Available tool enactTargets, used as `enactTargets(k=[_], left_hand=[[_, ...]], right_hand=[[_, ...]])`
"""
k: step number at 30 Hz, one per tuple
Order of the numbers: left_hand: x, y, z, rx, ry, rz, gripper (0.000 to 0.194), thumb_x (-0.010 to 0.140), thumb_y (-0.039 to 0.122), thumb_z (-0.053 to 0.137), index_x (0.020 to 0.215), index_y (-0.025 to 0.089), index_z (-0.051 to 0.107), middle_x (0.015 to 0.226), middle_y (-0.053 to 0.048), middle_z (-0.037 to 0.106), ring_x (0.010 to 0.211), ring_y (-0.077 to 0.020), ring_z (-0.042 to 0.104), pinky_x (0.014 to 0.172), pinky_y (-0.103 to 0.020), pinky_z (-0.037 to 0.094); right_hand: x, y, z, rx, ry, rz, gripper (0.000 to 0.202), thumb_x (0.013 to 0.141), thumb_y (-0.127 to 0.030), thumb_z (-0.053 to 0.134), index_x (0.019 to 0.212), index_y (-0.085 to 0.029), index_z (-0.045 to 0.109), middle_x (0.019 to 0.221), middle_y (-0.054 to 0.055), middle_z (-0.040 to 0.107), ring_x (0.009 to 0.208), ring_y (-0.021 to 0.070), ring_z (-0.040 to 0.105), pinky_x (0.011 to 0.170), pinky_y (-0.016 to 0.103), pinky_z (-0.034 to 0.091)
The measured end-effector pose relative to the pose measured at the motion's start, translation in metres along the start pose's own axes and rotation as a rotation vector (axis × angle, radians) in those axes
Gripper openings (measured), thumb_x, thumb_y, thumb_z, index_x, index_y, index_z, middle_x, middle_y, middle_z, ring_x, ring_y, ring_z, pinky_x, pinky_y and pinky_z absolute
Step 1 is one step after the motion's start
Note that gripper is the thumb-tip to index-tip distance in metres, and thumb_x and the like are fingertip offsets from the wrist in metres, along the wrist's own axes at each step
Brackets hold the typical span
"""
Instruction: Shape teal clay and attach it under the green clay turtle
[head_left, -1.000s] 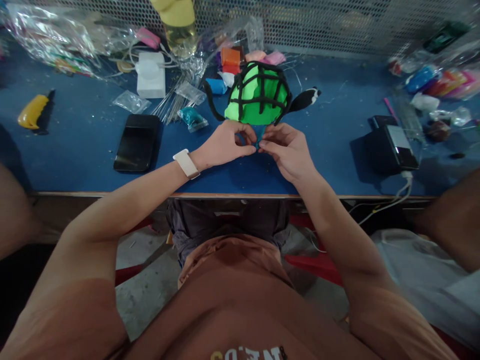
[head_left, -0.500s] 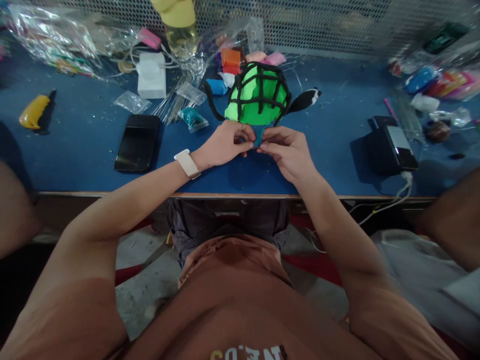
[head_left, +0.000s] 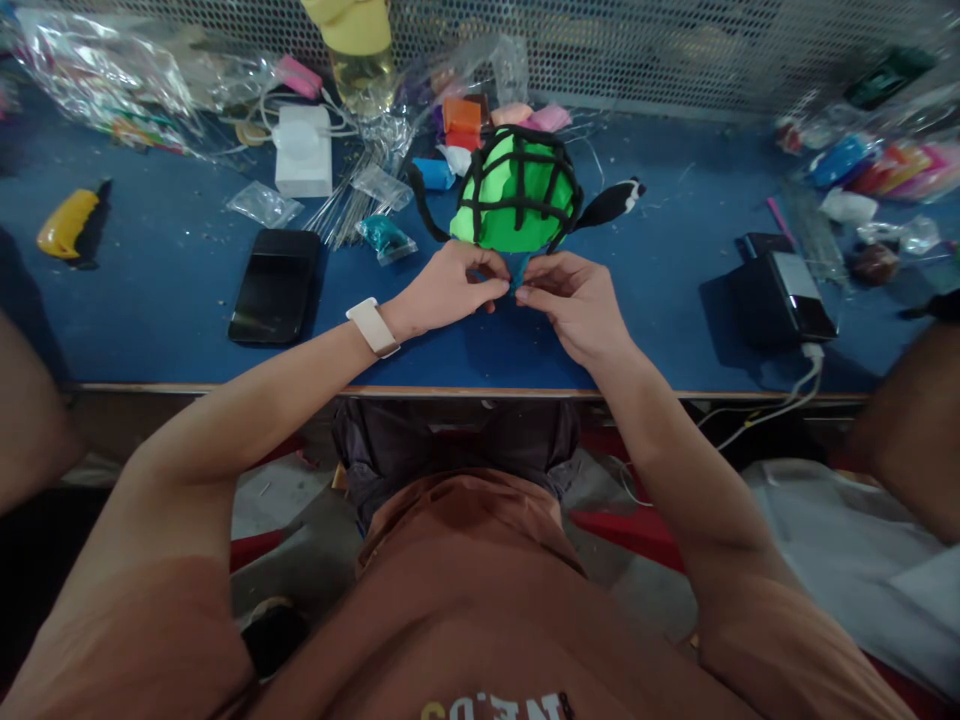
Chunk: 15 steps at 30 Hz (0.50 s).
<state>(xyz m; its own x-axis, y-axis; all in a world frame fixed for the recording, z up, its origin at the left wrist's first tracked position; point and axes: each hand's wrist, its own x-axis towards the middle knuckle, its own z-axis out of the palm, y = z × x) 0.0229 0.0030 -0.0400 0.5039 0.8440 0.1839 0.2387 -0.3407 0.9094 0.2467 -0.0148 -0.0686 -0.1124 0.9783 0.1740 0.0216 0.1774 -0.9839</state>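
Note:
A turtle-like clay model with a bright green domed shell (head_left: 502,230) and a black grid over it rests on the blue table. Its black part with a white-marked tip (head_left: 611,203) sticks out to the right, and a thin black strip (head_left: 426,205) curves off on the left. At the shell's near edge, a small blue-teal piece of clay (head_left: 518,268) is pinched between the fingertips of both hands. My left hand (head_left: 457,285), below a white wristband, closes on it from the left. From the right, my right hand (head_left: 577,305) grips the same piece.
A black phone (head_left: 274,287) lies left, with a teal packet (head_left: 386,237) and thin wires (head_left: 345,195) behind it. Further left is a yellow-handled tool (head_left: 67,225). A dark box with a cable (head_left: 780,300) stands right. Clay packs and a yellow-topped container (head_left: 360,60) line the back mesh.
Both hands keep nearly the same place, with slight finger shifts at the teal piece. At the right edge, another person's arm has moved and something dark now shows there.

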Motion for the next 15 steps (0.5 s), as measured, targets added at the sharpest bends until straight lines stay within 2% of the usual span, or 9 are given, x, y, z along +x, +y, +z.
enactTargets(k=[4, 9, 15], left_hand=[[-0.0005, -0.0014, -0.0003, -0.001, -0.006, 0.005, 0.003, 0.1, 0.016, 0.078, 0.097, 0.016, 0.078, 0.082, -0.004, 0.079, 0.071, -0.0151, 0.075, 0.078, -0.032, 0.066], [0.0004, -0.006, -0.0009, -0.035, -0.029, 0.018, 0.008, 0.1, 0.02, 0.083, 0.098, 0.015, 0.076, 0.084, -0.006, 0.08, 0.073, -0.0159, 0.077, 0.078, -0.032, 0.066], [0.0012, -0.0094, -0.0004, -0.047, -0.018, 0.026, 0.013, 0.097, 0.023, 0.087, 0.098, 0.017, 0.075, 0.085, -0.006, 0.079, 0.074, -0.0175, 0.076, 0.078, -0.035, 0.067]], right_hand=[[-0.0003, 0.0021, -0.0013, -0.019, 0.006, -0.015, 0.053, 0.063, -0.056, 0.113, 0.093, -0.03, 0.078, 0.097, 0.0, 0.08, 0.098, 0.0254, 0.079, 0.099, 0.046, 0.069], [-0.0009, 0.0023, -0.0008, -0.015, 0.026, -0.027, 0.049, 0.063, -0.051, 0.113, 0.093, -0.03, 0.08, 0.097, 0.0, 0.082, 0.099, 0.0256, 0.08, 0.101, 0.047, 0.068], [-0.0016, 0.0011, 0.0001, -0.073, 0.048, -0.063, 0.045, 0.066, -0.051, 0.112, 0.089, -0.029, 0.08, 0.091, 0.0, 0.081, 0.091, 0.0255, 0.079, 0.095, 0.048, 0.069]])
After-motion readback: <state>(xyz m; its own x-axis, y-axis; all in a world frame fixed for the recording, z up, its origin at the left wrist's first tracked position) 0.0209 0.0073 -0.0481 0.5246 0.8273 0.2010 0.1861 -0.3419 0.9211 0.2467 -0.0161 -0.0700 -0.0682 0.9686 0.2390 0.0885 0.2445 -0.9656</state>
